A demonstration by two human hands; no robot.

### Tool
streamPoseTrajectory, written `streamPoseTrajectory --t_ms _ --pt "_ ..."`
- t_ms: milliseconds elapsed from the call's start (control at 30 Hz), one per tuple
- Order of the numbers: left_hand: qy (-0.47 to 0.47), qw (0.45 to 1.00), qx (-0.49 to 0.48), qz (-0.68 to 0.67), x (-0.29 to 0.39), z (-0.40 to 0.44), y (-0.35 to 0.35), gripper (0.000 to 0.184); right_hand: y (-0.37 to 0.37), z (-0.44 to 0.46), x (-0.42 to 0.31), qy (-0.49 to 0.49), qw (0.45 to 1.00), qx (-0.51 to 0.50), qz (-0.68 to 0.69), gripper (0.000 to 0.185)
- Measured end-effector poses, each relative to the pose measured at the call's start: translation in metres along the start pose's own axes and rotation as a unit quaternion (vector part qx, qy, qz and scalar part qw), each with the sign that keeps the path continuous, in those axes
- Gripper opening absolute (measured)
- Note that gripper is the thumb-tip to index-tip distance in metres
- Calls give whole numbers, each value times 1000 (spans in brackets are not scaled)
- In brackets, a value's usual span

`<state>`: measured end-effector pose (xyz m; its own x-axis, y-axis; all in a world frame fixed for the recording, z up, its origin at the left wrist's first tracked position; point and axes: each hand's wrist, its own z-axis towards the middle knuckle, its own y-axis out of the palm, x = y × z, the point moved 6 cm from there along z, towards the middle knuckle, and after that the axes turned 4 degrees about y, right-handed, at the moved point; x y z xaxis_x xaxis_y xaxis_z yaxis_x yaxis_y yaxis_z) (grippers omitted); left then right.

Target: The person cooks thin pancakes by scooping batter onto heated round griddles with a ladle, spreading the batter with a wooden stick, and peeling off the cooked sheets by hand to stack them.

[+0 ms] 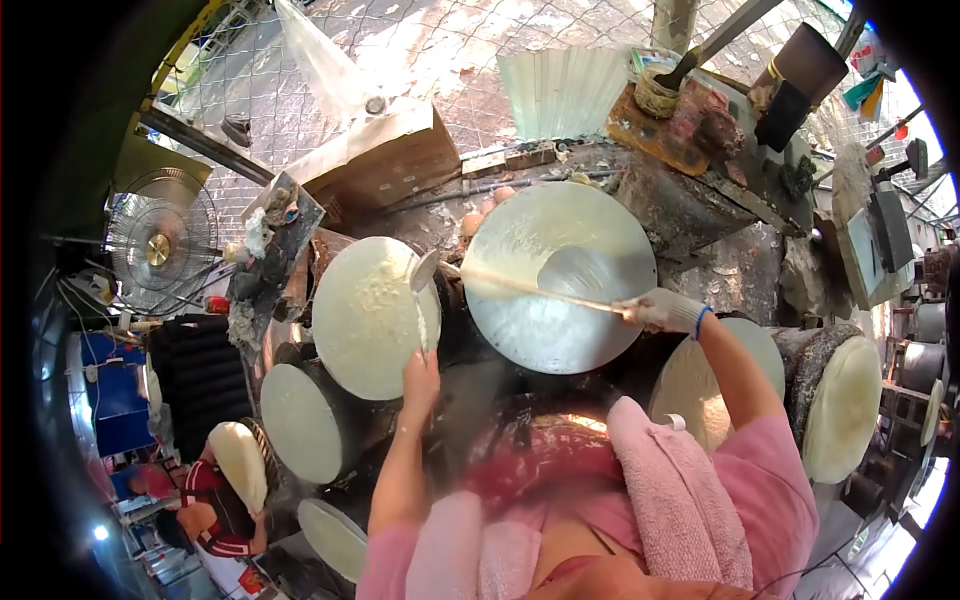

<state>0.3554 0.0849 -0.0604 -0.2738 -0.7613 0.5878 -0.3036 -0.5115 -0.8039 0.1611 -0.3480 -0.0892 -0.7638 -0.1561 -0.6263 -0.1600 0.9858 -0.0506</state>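
Note:
My left hand (421, 380) is closed around the handle of a ladle (424, 272). The ladle's bowl lies over the right edge of a round, cream-coloured cooking surface (360, 325), which has lumpy pale streaks like batter on it. On my right hand (655, 311) is a white glove with a blue cuff edge. Its fingers wrap round a long thin stick (545, 291) that reaches left across a big round metal lid (520, 335). The stick's far tip ends near the ladle, and I cannot tell whether they touch.
Round pale surfaces stand at lower left (302, 424) and beside my right arm (750, 355). A cardboard box (385, 160) and a fan (160, 235) are at the left. A pot with a brush (657, 95) sits at the back right. A co-worker (215, 510) holds a pale round thing.

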Motion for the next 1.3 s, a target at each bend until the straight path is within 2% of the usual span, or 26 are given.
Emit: streamPoseTrajectory --t_ms 33,67,167,200,300,333,433,467,500,567,633,667,700,767,833,867,900,933,967,1000,1067,1100,1167,1233,1300 --pt "6 1000 -10 17 5 9 4 30 0 -13 4 28 999 -11 13 45" --pt "11 999 -20 34 9 15 9 30 -8 -21 6 11 1000 17 13 46" --pt "28 990 -64 125 18 28 23 29 -40 -2 11 -107 977 180 25 46" --pt "37 985 -79 150 22 31 26 28 -38 -8 -10 -97 974 200 30 43" --pt "62 969 -118 209 27 18 26 25 -12 36 -7 -93 993 67 -31 39" --pt "72 963 -131 226 26 12 23 24 2 36 -7 -90 996 16 23 35" --pt "89 955 -157 236 21 -28 9 23 22 5 5 -25 999 -36 31 36" --pt "66 948 -196 240 21 -44 7 21 26 -3 24 22 999 -33 -3 40" --pt "44 940 -234 245 28 -61 5 19 35 -9 41 0 999 -30 30 42" --pt "42 942 -256 211 27 -93 11 25 57 -32 65 65 974 -28 215 45" --pt "56 938 -294 176 23 -115 28 26 79 -90 43 -33 992 61 104 50" --pt "46 937 -310 156 8 -121 44 27 106 -90 65 -52 956 17 287 58" --pt "58 939 -323 104 8 -119 50 26 142 -95 73 24 906 84 414 55" --pt "149 938 -313 28 21 -100 35 24 199 -53 82 -27 875 29 483 42" --pt "142 950 -274 -51 26 -80 5 19 241 -14 44 -116 851 6 513 29" --pt "176 959 -210 -77 23 -72 -14 17 257 -13 0 -74 855 39 511 24" --pt "163 965 -174 -112 22 -66 -36 16 269 -12 -45 -34 858 72 507 20" --pt "158 967 -153 -128 13 -60 -52 18 284 18 -64 -25 866 109 488 25" --pt "151 969 -131 -144 2 -54 -66 21 298 57 -68 -15 872 145 466 31" --pt "147 970 -111 -157 -8 -49 -80 19 310 108 -55 -37 898 223 377 38" --pt "150 970 -70 -178 -31 -42 -97 21 321 131 -52 5 910 327 255 48" --pt "157 969 -69 -179 -40 -43 -104 21 321 118 -59 65 904 356 226 51" --pt "167 967 -66 -182 -55 -50 -115 21 314 97 -30 87 843 524 91 47" --pt "110 969 -103 -193 -69 -62 -117 20 306 73 -3 121 823 547 93 46" --pt "54 971 -137 -187 -79 -73 -115 20 300 51 12 109 819 500 260 44"
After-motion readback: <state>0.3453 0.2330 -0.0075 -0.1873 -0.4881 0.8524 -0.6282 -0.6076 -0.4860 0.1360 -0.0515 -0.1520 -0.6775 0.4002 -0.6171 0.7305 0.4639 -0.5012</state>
